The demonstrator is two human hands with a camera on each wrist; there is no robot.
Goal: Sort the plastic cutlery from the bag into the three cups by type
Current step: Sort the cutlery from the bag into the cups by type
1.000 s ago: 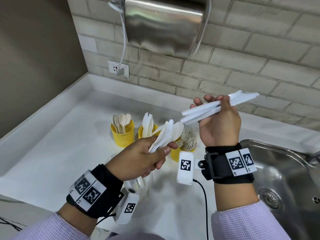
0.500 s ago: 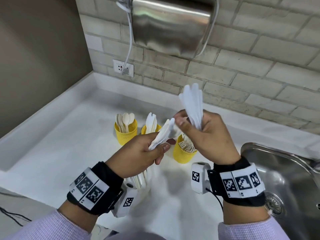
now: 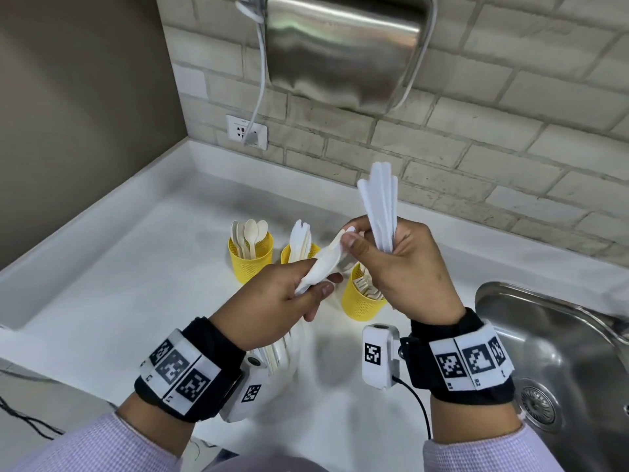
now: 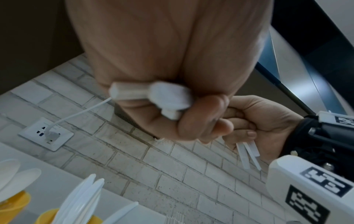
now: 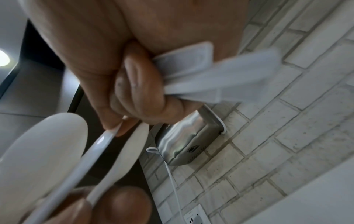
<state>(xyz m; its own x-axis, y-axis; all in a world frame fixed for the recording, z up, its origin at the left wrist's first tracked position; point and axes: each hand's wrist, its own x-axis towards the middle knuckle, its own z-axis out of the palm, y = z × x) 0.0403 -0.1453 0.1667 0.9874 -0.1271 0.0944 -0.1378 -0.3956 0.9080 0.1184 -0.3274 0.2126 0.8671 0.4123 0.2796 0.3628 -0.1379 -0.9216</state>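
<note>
Spoons [image 3: 323, 267] sit clamped in the left hand [image 3: 272, 308] above the worktop's [image 3: 119, 267] near edge, while the right hand [image 3: 405, 267], fist closed on upright knives [image 3: 381, 206], pinches one bowl; best drawn out straight. Farther back toward the wall, three yellow cups [image 3: 250, 264] hold spoons, knives, forks.
</note>
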